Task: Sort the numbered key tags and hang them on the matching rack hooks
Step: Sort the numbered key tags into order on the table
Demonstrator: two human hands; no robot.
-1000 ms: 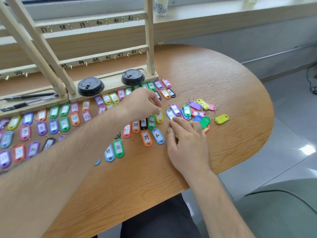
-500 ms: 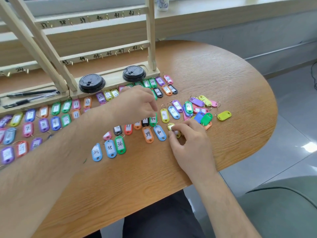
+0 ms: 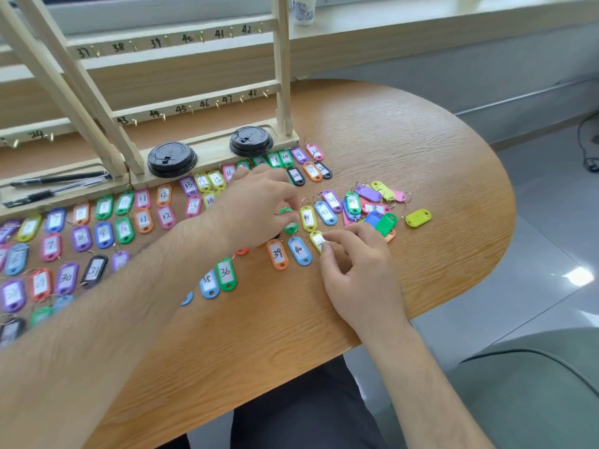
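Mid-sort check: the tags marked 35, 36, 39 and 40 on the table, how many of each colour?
Blue: 2 (tag 35, tag 40)
Green: 1 (tag 36)
Orange: 1 (tag 39)
Total: 4

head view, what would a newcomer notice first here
Rows of coloured numbered key tags fill the left of the wooden table, with a loose pile toward its right end. Behind them stands the wooden rack, its visible hooks bare; the right hand pinches a yellow tag.
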